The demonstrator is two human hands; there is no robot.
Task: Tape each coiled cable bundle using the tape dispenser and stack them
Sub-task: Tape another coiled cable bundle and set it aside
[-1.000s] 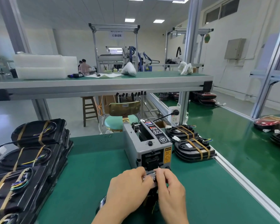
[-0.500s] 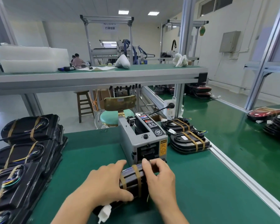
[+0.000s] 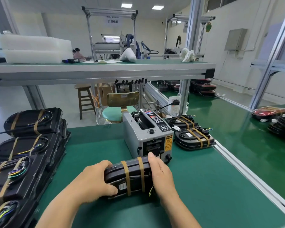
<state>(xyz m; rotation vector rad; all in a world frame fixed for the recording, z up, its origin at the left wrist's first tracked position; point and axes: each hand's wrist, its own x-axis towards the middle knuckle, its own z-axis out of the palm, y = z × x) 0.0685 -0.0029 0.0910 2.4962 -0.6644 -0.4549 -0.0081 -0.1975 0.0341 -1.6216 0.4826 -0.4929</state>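
A black cable bundle [image 3: 133, 176] with two tan tape bands stands on its edge on the green table, just in front of the grey tape dispenser [image 3: 148, 137]. My left hand [image 3: 92, 180] grips its left end, thumb on the near face. My right hand [image 3: 161, 173] holds its right end, fingers over the top by the dispenser's outlet. Taped bundles are stacked at the left [image 3: 28, 145], and two more [image 3: 192, 139] lie right of the dispenser.
An aluminium rail [image 3: 247, 175] borders the table on the right, with more green surface and dark parts [image 3: 283, 124] beyond. A shelf [image 3: 102, 69] runs overhead at the back. A stool with a teal seat [image 3: 117, 112] stands behind the table.
My hands have drawn back from the dispenser's outlet and tipped the bundle up on its edge. A second tape band is now wrapped around it.
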